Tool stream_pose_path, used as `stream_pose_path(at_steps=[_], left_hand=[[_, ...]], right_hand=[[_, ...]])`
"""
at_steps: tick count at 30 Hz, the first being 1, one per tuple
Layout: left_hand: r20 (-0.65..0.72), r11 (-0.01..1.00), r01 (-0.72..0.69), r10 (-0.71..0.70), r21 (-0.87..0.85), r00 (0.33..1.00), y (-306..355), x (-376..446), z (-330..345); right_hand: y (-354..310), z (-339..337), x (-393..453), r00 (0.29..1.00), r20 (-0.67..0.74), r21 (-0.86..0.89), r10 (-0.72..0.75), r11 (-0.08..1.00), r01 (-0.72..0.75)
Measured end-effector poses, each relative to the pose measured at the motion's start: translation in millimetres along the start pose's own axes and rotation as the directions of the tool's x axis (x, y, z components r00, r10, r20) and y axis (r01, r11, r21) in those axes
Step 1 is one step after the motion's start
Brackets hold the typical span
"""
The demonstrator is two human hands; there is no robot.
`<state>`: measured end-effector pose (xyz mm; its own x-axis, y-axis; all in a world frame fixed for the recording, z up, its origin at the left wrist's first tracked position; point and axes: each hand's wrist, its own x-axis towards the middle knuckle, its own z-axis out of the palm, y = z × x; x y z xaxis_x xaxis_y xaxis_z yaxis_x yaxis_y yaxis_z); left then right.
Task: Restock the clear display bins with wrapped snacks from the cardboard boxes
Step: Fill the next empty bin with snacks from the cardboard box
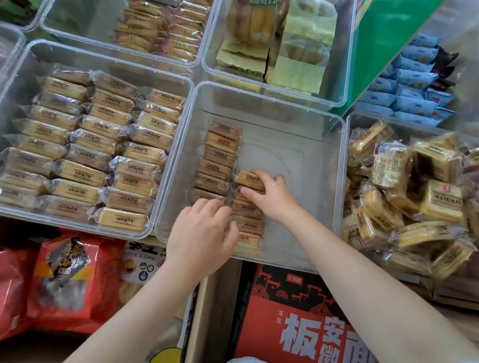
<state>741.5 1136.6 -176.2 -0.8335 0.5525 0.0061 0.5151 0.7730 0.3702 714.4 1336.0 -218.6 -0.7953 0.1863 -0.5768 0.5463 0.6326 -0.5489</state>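
Note:
A clear display bin [309, 118] stands in the middle, holding a column of brown wrapped snacks [219, 153] along its left side. A second, shorter row of the same snacks [248, 225] lies beside it near the front wall. My left hand [201, 237] rests on this front row with fingers curled over the packets. My right hand [269, 191] grips one wrapped snack [248, 178] at the far end of that row. The right half of the bin's floor is bare.
A full bin of yellow-brown wrapped snacks [78, 153] sits to the left. A bin with loose piled packets [408, 190] is on the right. A red printed cardboard box [303, 318] lies below the middle bin. Red bags [63, 278] are at lower left.

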Motion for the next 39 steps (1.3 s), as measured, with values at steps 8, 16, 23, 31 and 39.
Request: stream_pose_path(at_steps=[8, 16, 23, 31, 39], left_hand=[[0.097, 0.994, 0.100, -0.104, 0.046, 0.990, 3, 3, 2], [0.092, 0.993, 0.097, -0.103, 0.064, 0.990, 5, 2, -1], [0.070, 0.991, 0.080, -0.073, -0.108, 0.995, 7, -4, -9], [0.144, 0.878, -0.046, 0.129, -0.477, 0.981, 179, -71, -21], [0.303, 0.659, 0.069, 0.248, -0.749, 0.920, 375, -163, 27]], right_hand=[[-1, 17, -5, 0.993, -0.080, -0.302, -0.084, 0.952, 0.056], [-11, -1, 12, 0.994, -0.107, -0.279, -0.024, 0.960, -0.007], [-24, -50, -62, 0.981, -0.066, -0.257, -0.181, 0.953, 0.158], [58, -174, -320, 0.787, -0.503, -0.080, -0.358, 0.926, 0.370], [229, -193, -437, 0.767, -0.636, -0.020, -0.085, 0.995, 0.093]])
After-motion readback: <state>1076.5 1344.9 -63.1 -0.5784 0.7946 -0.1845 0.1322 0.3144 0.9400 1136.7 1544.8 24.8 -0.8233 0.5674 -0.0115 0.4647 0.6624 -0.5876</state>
